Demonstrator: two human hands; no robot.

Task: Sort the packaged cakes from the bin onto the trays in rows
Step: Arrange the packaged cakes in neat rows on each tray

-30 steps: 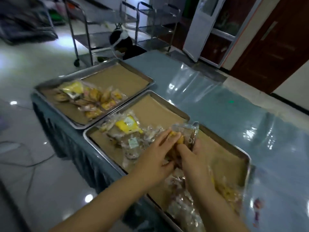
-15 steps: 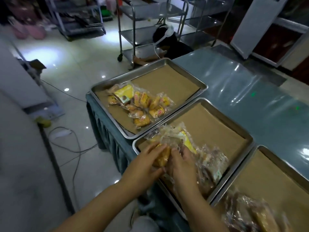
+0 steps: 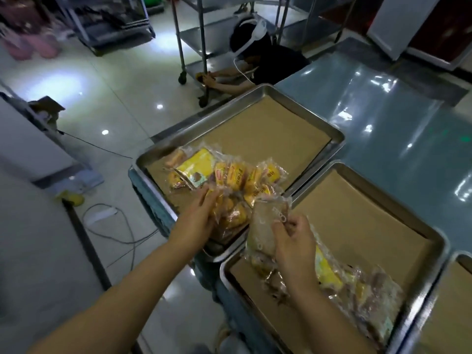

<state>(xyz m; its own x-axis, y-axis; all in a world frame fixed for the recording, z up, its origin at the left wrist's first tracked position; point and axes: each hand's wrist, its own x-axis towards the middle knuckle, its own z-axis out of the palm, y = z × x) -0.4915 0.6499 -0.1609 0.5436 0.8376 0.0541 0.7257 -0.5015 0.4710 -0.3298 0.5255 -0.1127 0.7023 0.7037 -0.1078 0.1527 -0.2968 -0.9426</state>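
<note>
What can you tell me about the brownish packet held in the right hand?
The brownish packet is a clear plastic wrapper around a pale brown cake, with faint white lettering on its face. The right hand pinches its lower right side and holds it roughly upright, above the gap between the left tray and the middle tray. Its crimped top edge points away.

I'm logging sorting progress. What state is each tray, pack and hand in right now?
Far tray: paper-lined, cakes heaped at its near end, not in rows.
Middle tray: lined, packs piled near the front.
Brown pack: lifted, held upright.
Right hand: grip closed on the brown pack.
Left hand: resting on the yellow cakes.
</note>
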